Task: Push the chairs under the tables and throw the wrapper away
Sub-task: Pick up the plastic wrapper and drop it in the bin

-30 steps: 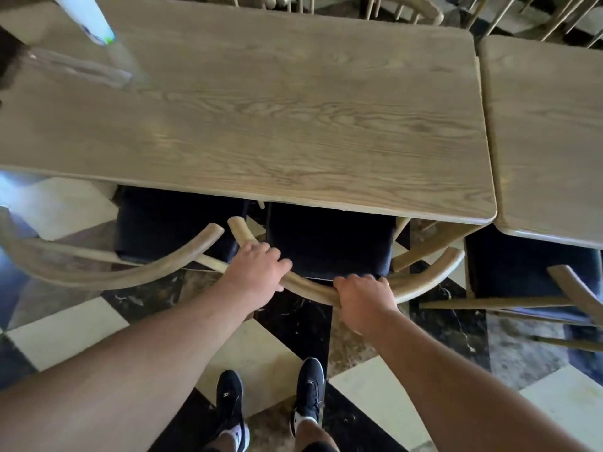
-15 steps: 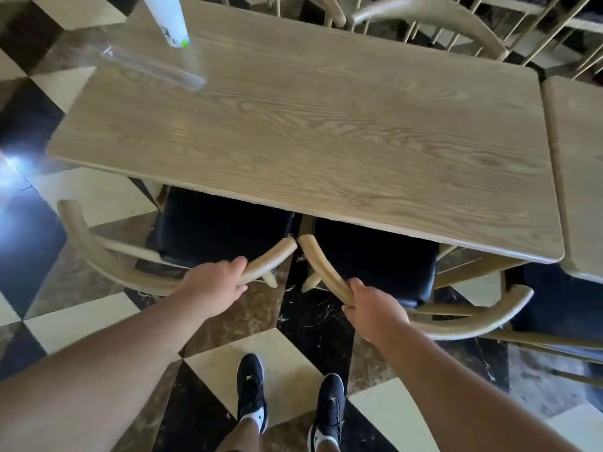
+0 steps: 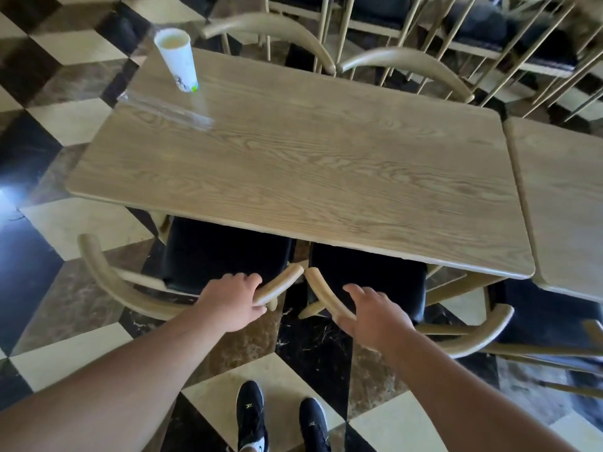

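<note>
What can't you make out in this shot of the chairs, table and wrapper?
Head view only:
- Front halves of both black seats: hidden under the table.
- Clear wrapper: see-through against the wood, outline vague.
- Cup: print too small to read.
- Right hand: grip on the chair back unclear, fingers spread.
- Third chair: cut off at the right edge.

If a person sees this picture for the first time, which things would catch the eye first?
Probably the two bare arms reaching in: the left hand grips the curved wooden backrest of the left black-seated chair, the right hand rests open on the neighbouring chair's backrest. Next, the white paper cup on the far left corner of the pale wooden table.
</note>
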Demonstrator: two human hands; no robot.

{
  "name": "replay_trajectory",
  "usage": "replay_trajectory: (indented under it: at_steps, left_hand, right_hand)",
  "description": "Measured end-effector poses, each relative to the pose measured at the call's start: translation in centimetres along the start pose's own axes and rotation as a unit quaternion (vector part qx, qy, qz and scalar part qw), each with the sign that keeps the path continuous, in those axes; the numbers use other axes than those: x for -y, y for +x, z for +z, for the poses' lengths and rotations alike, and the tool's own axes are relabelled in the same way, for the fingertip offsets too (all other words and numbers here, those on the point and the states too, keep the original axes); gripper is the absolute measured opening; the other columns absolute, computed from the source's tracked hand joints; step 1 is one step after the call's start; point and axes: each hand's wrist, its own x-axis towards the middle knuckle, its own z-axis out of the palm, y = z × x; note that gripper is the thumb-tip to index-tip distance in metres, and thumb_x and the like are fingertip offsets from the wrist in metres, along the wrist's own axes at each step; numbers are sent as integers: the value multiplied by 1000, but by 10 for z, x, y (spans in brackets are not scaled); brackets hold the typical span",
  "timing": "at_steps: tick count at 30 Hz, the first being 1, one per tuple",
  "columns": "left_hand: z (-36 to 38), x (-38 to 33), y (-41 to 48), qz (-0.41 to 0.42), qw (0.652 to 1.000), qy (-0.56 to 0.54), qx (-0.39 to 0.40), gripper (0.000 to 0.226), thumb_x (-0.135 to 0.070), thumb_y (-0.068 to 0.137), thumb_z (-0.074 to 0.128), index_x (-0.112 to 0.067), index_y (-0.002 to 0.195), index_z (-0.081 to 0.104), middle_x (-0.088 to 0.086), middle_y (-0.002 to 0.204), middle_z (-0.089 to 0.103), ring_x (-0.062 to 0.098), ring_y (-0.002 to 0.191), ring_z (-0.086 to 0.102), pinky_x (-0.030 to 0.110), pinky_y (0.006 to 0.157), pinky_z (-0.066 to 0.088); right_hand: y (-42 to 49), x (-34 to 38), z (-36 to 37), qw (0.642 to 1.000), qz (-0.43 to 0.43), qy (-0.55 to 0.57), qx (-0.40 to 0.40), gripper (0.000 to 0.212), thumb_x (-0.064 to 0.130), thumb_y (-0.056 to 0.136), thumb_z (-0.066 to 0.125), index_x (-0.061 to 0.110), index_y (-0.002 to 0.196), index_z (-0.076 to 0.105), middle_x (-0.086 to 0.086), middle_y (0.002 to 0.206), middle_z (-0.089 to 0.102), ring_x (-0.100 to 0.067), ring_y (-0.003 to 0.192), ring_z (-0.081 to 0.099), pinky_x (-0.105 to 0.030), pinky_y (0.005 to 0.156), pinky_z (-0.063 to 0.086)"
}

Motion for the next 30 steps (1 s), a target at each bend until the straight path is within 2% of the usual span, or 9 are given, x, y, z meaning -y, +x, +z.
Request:
replay_trajectory:
  at_steps: [2,5,8,12,16,20,22,27,30]
  left_hand:
    - [-29,-2,-13,4,999,-3,-46,75,-74,94,48,-29,153,39,-3,140,57,23,123,57,42,97,50]
    - [-81,-2,-46,-19,991,-40,-123,83,-82,90,43,-29,154,40,-4,151,51,23,135,50,45,109,44]
    - [-128,6,-90,-59,978,-43,-194,89,-87,86,38,-27,152,41,-2,152,51,25,137,50,47,108,47]
    - [-170,28,-165,-133,956,-61,-253,86,-81,88,53,-28,154,40,-2,154,50,25,136,51,46,106,49]
    - [-205,71,-250,-195,936,-42,-290,82,-77,87,60,-32,153,42,-3,153,53,24,134,52,44,103,48]
    - [-231,133,-327,-253,905,-27,-340,85,-81,88,50,-29,155,40,-1,153,53,24,135,51,44,105,47]
    - [-233,165,-358,-271,891,-40,-362,91,-86,85,43,-29,156,39,-1,153,53,23,136,51,46,107,47]
    - [-202,268,-421,-301,879,-39,-367,86,-81,87,52,-31,156,39,-4,157,50,19,144,45,45,114,42]
    - [-180,336,-459,-323,873,-57,-361,83,-80,87,55,-32,153,41,-6,152,55,19,136,54,44,107,48]
  right_hand:
    - [-14,14,-35,997,-50,-6,-64,78,68,98,50,30,162,27,2,159,46,-24,145,42,-42,113,42]
    - [-29,41,-89,985,-122,-3,-123,78,71,99,44,29,163,25,3,166,36,-23,153,30,-42,123,29]
    - [-39,81,-139,967,-195,-20,-162,80,73,98,46,31,163,24,2,167,33,-25,153,26,-45,123,27]
    - [-55,147,-191,940,-275,-63,-194,81,77,97,41,29,161,26,-1,164,39,-30,150,32,-49,119,31]
    - [-84,223,-228,910,-331,-102,-229,79,81,92,34,28,150,43,-4,148,54,-30,138,43,-51,114,36]
    - [-110,305,-257,872,-390,-126,-267,80,83,91,29,26,142,53,-5,141,60,-28,132,48,-50,112,39]
    - [-119,352,-266,859,-406,-139,-279,79,82,93,31,25,144,52,-4,144,59,-28,135,49,-49,113,40]
    - [-131,482,-253,840,-430,-166,-286,75,80,95,37,27,147,48,-2,146,56,-26,136,47,-47,110,40]
    - [-135,552,-234,846,-433,-157,-270,76,75,96,46,26,154,38,-2,148,55,-26,134,50,-46,107,43]
